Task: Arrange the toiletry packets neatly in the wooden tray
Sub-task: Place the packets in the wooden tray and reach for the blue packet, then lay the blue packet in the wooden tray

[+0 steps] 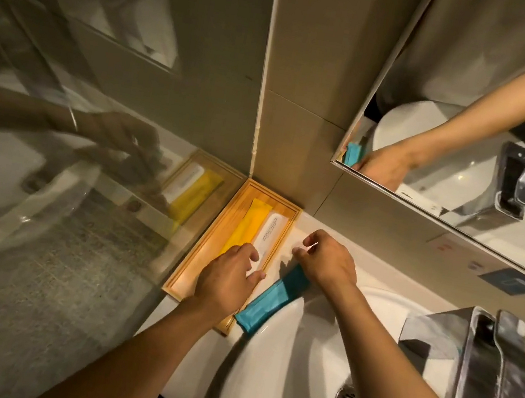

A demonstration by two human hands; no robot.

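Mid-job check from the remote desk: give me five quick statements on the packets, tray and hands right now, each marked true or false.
1. The yellow packet lies inside the wooden tray. True.
2. The blue packet is already in the tray. False: it lies outside it, across the rim of the white sink.
3. The white packet sits beside the yellow one in the tray. True.
4. The left hand is over the faucet. False: it is over the near part of the tray, fingers at the white packet.
5. The right hand is at the far end of the blue packet. True.
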